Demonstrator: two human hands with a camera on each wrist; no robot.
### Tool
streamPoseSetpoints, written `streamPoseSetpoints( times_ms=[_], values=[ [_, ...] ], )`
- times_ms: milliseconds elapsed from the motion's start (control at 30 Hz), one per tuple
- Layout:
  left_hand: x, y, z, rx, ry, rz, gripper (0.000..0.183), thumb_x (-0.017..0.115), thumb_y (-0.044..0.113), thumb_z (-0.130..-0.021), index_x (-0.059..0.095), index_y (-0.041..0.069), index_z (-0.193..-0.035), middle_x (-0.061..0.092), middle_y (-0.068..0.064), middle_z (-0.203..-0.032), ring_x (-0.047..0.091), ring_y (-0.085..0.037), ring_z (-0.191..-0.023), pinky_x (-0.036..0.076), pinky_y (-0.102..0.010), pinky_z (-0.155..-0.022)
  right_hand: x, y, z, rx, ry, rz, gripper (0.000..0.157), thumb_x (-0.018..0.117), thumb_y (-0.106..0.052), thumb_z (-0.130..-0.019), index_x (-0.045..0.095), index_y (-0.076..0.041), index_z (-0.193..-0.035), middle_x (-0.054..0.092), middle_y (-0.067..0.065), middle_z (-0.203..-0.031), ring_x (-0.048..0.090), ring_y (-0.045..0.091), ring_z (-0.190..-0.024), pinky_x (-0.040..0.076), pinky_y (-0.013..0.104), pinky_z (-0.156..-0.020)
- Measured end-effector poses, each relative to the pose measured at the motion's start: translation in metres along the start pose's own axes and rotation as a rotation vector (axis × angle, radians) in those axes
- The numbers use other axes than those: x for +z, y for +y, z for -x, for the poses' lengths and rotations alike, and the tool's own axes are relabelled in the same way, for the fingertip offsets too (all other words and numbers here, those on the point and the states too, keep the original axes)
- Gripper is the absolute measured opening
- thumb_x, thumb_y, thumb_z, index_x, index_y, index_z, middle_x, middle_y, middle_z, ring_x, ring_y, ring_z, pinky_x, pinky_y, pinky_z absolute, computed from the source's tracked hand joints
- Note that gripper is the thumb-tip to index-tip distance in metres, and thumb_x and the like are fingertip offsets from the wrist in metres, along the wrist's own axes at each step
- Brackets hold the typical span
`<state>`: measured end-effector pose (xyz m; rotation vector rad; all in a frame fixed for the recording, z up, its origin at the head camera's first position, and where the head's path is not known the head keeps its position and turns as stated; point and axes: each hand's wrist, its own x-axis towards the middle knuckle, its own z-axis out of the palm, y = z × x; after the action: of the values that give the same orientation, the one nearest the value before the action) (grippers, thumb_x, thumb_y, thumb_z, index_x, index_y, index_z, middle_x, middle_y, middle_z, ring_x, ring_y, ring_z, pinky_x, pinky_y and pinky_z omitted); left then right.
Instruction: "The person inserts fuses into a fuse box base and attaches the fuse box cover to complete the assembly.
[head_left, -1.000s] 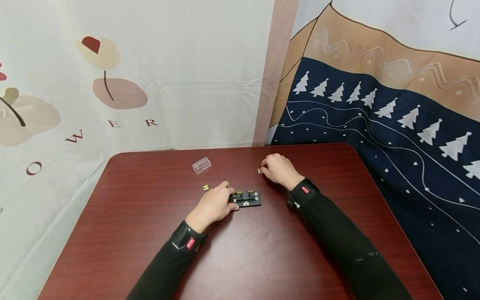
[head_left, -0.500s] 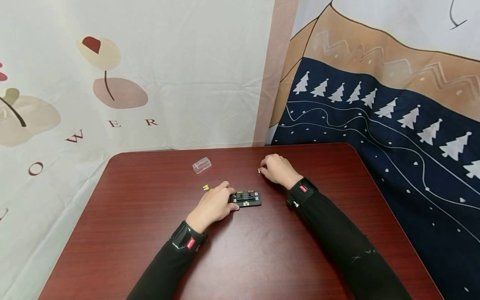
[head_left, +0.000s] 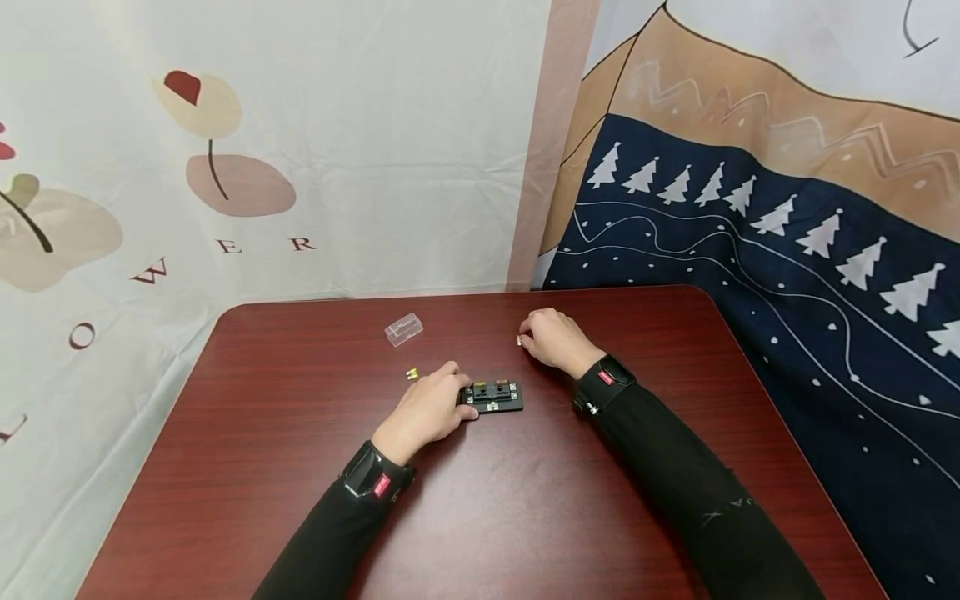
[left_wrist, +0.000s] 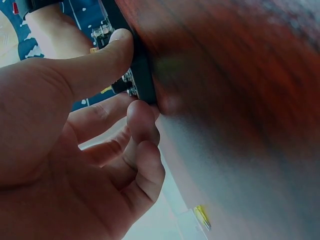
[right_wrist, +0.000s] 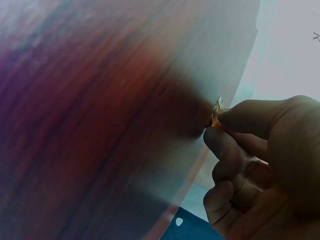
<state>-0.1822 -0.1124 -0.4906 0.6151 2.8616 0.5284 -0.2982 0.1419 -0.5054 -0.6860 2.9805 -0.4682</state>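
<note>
In the head view, my left hand [head_left: 426, 410] grips the left end of a small black fuse block [head_left: 501, 399] on the table. The left wrist view has the thumb over its face, fingertips at its lower end. Metal screw terminals and small yellow parts show on the block. Further back and right, my right hand [head_left: 560, 341] pinches a tiny amber piece with bright metal, like a blade fuse [right_wrist: 216, 116], between thumb and index finger, close over the table. Its other fingers are curled. A small yellow two-pronged piece [head_left: 412, 374] lies left of the block.
A clear plastic cover [head_left: 404, 330] lies behind the yellow piece. The reddish-brown table [head_left: 525, 508] ends at rounded far corners, with a pale printed cloth [head_left: 405, 150] and a navy tree-patterned cloth [head_left: 675, 233] hanging behind and to the right.
</note>
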Motion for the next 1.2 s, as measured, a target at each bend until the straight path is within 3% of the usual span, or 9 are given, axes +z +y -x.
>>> streamPoseSetpoints(
  times_ms=[400,1200],
  values=[
    [-0.0006,0.0007,-0.0005,0.000,-0.001,-0.007,0.051,0.081,0.041,-0.091,0.073,0.010,-0.129,0.063,-0.005,-0.120,0.071,-0.030,-0.098,0.058,-0.047,-0.083,-0.0001,-0.0017,0.0020,0.015,-0.008,0.011,0.022,0.069,-0.021,-0.098,0.082,-0.008,-0.110,0.078,0.011,-0.109,0.070,0.031,-0.103,0.058,0.051,-0.089],
    [-0.0011,0.0006,-0.0008,-0.010,-0.008,-0.002,0.051,0.081,0.041,-0.091,0.073,0.010,-0.131,0.062,-0.005,-0.119,0.070,-0.028,-0.096,0.058,-0.047,-0.081,-0.0012,-0.0020,0.0100,-0.057,0.081,0.000,0.012,0.072,-0.022,-0.097,0.079,-0.013,-0.094,0.072,0.003,-0.092,0.067,0.026,-0.088,0.058,0.047,-0.077]
  ],
)
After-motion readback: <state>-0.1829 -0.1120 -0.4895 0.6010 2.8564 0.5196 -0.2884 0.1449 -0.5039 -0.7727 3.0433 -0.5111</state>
